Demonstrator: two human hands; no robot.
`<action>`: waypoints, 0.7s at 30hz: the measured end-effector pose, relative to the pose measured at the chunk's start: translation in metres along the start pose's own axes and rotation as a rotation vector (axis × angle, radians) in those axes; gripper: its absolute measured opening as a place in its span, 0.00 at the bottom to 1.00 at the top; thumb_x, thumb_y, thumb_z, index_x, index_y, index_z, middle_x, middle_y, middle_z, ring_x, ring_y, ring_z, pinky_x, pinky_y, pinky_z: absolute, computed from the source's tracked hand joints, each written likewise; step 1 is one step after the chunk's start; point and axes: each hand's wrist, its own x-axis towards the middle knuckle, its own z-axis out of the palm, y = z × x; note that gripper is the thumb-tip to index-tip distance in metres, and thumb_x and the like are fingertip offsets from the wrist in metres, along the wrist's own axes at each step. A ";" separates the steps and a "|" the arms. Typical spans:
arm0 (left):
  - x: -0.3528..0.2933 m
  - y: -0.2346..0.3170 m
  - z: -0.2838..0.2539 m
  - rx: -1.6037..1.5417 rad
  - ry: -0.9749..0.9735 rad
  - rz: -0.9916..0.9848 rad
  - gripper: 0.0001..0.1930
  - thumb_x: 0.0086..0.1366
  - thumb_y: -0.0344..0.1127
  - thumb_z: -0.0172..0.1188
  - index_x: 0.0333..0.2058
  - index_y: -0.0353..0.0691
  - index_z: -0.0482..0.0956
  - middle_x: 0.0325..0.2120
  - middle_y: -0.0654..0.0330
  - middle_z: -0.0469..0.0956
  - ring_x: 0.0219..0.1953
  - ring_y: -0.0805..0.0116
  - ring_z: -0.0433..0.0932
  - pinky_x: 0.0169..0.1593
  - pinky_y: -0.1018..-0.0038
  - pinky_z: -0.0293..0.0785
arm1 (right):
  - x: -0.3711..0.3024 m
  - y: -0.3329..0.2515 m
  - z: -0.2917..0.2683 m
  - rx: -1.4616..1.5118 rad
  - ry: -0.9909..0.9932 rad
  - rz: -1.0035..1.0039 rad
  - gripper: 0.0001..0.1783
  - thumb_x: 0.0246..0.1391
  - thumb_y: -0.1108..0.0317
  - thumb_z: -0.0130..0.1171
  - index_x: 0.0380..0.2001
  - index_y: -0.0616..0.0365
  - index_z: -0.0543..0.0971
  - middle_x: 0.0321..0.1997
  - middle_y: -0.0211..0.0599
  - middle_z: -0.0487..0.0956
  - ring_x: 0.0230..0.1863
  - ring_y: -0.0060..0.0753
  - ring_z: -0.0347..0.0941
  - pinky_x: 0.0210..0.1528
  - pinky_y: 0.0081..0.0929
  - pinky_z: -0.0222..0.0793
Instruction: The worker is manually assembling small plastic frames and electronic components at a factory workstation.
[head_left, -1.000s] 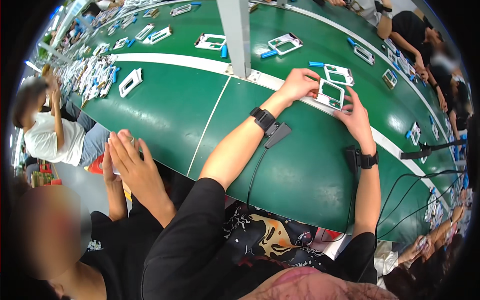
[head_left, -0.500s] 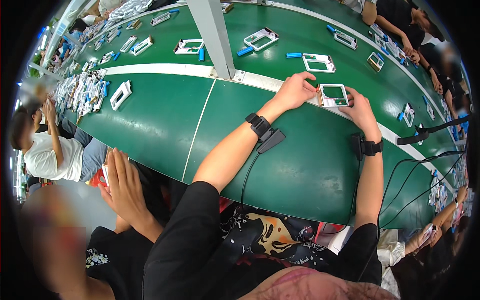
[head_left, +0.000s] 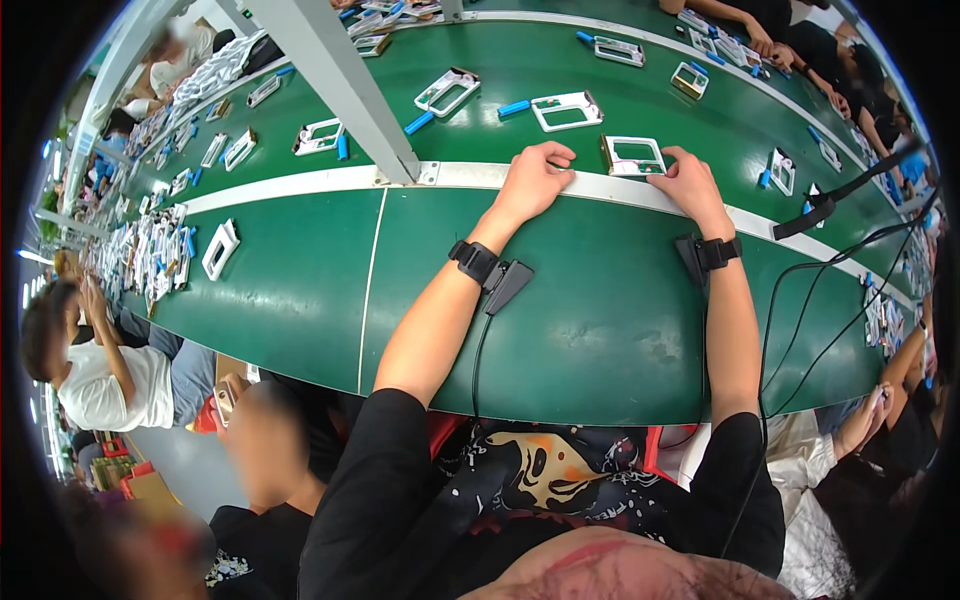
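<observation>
A white rectangular frame (head_left: 633,171) with a brown piece along its left end and a small green part inside lies over the green belt, just past the pale rail. My right hand (head_left: 695,188) has its thumb and index finger at the frame's right end, one on either side of the near right corner. My left hand (head_left: 537,183) is above the rail to the left of the frame, apart from it; its fingers are curved, with a gap between thumb and index and nothing in them. Each wrist wears a black strap (head_left: 473,261) with a cabled device.
Similar white frames, many with blue cylinders (head_left: 514,107), lie along the belt (head_left: 480,140). A grey post (head_left: 345,90) rises from the rail (head_left: 460,173). White parts (head_left: 150,250) are heaped at left beside a lone frame (head_left: 221,249). Black cables (head_left: 800,268) hang at right. People sit on both sides.
The white frame has gone from over the rail onto the belt side, with my right hand following. My left hand has come away from its left end. The whole view has shifted.
</observation>
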 end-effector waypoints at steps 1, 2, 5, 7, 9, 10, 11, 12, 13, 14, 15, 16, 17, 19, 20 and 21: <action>0.000 0.000 0.000 0.013 -0.007 0.001 0.16 0.55 0.29 0.62 0.43 0.32 0.79 0.37 0.54 0.81 0.33 0.68 0.81 0.41 0.72 0.77 | 0.001 0.002 0.001 0.001 0.006 0.008 0.30 0.42 0.62 0.69 0.50 0.62 0.77 0.27 0.37 0.77 0.30 0.34 0.75 0.35 0.30 0.71; -0.001 -0.001 0.000 0.027 -0.011 0.000 0.16 0.55 0.29 0.62 0.44 0.32 0.79 0.38 0.55 0.81 0.33 0.70 0.80 0.41 0.73 0.76 | 0.002 0.003 0.003 0.022 0.006 0.003 0.30 0.42 0.62 0.70 0.50 0.62 0.77 0.27 0.37 0.77 0.29 0.34 0.75 0.35 0.30 0.71; -0.001 0.000 0.000 0.047 -0.018 0.004 0.16 0.56 0.29 0.61 0.44 0.31 0.79 0.38 0.55 0.81 0.33 0.73 0.80 0.40 0.75 0.76 | 0.005 0.006 0.004 0.064 0.009 -0.006 0.30 0.43 0.61 0.70 0.50 0.62 0.77 0.26 0.37 0.77 0.29 0.33 0.75 0.35 0.30 0.71; -0.001 -0.001 0.000 0.058 -0.013 0.008 0.15 0.57 0.29 0.61 0.43 0.31 0.79 0.37 0.55 0.81 0.32 0.73 0.80 0.40 0.75 0.76 | 0.007 0.005 0.005 0.098 -0.039 0.015 0.30 0.43 0.58 0.70 0.49 0.61 0.78 0.29 0.38 0.78 0.33 0.37 0.76 0.39 0.32 0.72; -0.001 -0.002 0.000 0.065 -0.015 0.014 0.15 0.57 0.29 0.61 0.43 0.31 0.79 0.37 0.55 0.81 0.32 0.73 0.80 0.40 0.76 0.76 | 0.008 0.005 0.006 0.117 -0.064 0.026 0.30 0.43 0.56 0.70 0.48 0.61 0.78 0.30 0.39 0.78 0.35 0.39 0.77 0.41 0.32 0.73; 0.000 -0.002 -0.001 0.071 -0.015 0.022 0.15 0.57 0.29 0.61 0.43 0.31 0.79 0.37 0.55 0.81 0.32 0.73 0.80 0.40 0.76 0.76 | 0.008 0.006 0.007 0.145 -0.063 0.011 0.30 0.43 0.56 0.70 0.48 0.61 0.78 0.30 0.39 0.78 0.36 0.39 0.77 0.41 0.32 0.73; 0.000 -0.002 -0.001 0.077 -0.015 0.030 0.14 0.57 0.29 0.61 0.43 0.31 0.79 0.36 0.55 0.81 0.32 0.73 0.80 0.40 0.76 0.75 | 0.009 0.008 0.008 0.174 -0.060 -0.004 0.30 0.43 0.56 0.70 0.48 0.61 0.78 0.30 0.38 0.78 0.36 0.38 0.77 0.42 0.31 0.73; 0.000 -0.002 0.000 0.077 -0.020 0.032 0.14 0.57 0.29 0.61 0.43 0.31 0.79 0.36 0.55 0.81 0.32 0.73 0.80 0.40 0.76 0.75 | 0.009 0.012 0.008 0.201 -0.056 -0.017 0.30 0.43 0.56 0.70 0.49 0.61 0.78 0.31 0.38 0.79 0.36 0.37 0.77 0.43 0.31 0.73; 0.000 -0.001 0.000 0.080 -0.017 0.028 0.14 0.57 0.29 0.61 0.43 0.31 0.79 0.36 0.55 0.81 0.32 0.73 0.80 0.40 0.76 0.75 | 0.010 0.016 0.007 0.202 -0.053 -0.013 0.30 0.43 0.56 0.70 0.49 0.61 0.78 0.31 0.38 0.79 0.36 0.37 0.77 0.43 0.31 0.73; -0.001 -0.001 0.001 0.083 -0.015 0.024 0.14 0.57 0.29 0.61 0.42 0.31 0.79 0.36 0.55 0.81 0.32 0.73 0.80 0.39 0.76 0.75 | 0.011 0.021 0.006 0.207 -0.020 -0.016 0.30 0.44 0.57 0.70 0.49 0.62 0.78 0.31 0.38 0.79 0.36 0.37 0.77 0.43 0.30 0.72; -0.002 0.000 0.001 0.085 -0.013 0.021 0.14 0.57 0.29 0.61 0.42 0.31 0.79 0.36 0.55 0.81 0.32 0.73 0.80 0.39 0.76 0.75 | 0.013 0.027 0.004 0.213 0.013 -0.019 0.29 0.45 0.57 0.69 0.49 0.62 0.77 0.31 0.38 0.79 0.37 0.36 0.77 0.44 0.29 0.72; -0.003 0.000 0.000 0.086 -0.019 0.024 0.14 0.57 0.29 0.61 0.42 0.31 0.79 0.36 0.55 0.81 0.32 0.73 0.80 0.39 0.76 0.75 | 0.015 0.034 0.002 0.218 0.047 -0.022 0.29 0.46 0.57 0.69 0.49 0.63 0.77 0.32 0.38 0.79 0.37 0.35 0.77 0.44 0.28 0.72; -0.002 0.000 0.002 0.092 -0.018 0.029 0.14 0.57 0.29 0.61 0.42 0.32 0.79 0.35 0.56 0.81 0.31 0.74 0.79 0.39 0.76 0.75 | 0.017 0.047 0.000 0.214 0.059 -0.009 0.29 0.46 0.57 0.69 0.49 0.63 0.77 0.32 0.38 0.79 0.37 0.35 0.77 0.44 0.28 0.72; 0.000 0.000 0.005 0.103 -0.021 0.036 0.13 0.58 0.29 0.61 0.42 0.32 0.80 0.34 0.56 0.81 0.31 0.74 0.78 0.39 0.76 0.74 | 0.022 0.079 -0.001 0.390 0.065 -0.011 0.25 0.50 0.60 0.67 0.48 0.65 0.77 0.34 0.36 0.80 0.37 0.28 0.75 0.43 0.24 0.72; 0.000 -0.001 0.005 0.100 -0.035 0.044 0.13 0.58 0.29 0.61 0.42 0.32 0.80 0.34 0.56 0.81 0.31 0.74 0.78 0.39 0.76 0.74 | 0.024 0.088 -0.001 0.479 0.068 -0.016 0.24 0.52 0.62 0.66 0.48 0.66 0.77 0.36 0.35 0.80 0.37 0.25 0.75 0.43 0.22 0.72; 0.000 -0.002 0.003 0.111 -0.057 0.050 0.13 0.58 0.29 0.61 0.42 0.32 0.80 0.33 0.57 0.81 0.30 0.74 0.78 0.38 0.76 0.74 | 0.024 0.098 0.000 0.476 0.079 -0.003 0.24 0.52 0.62 0.66 0.48 0.66 0.77 0.36 0.35 0.80 0.37 0.25 0.75 0.43 0.22 0.72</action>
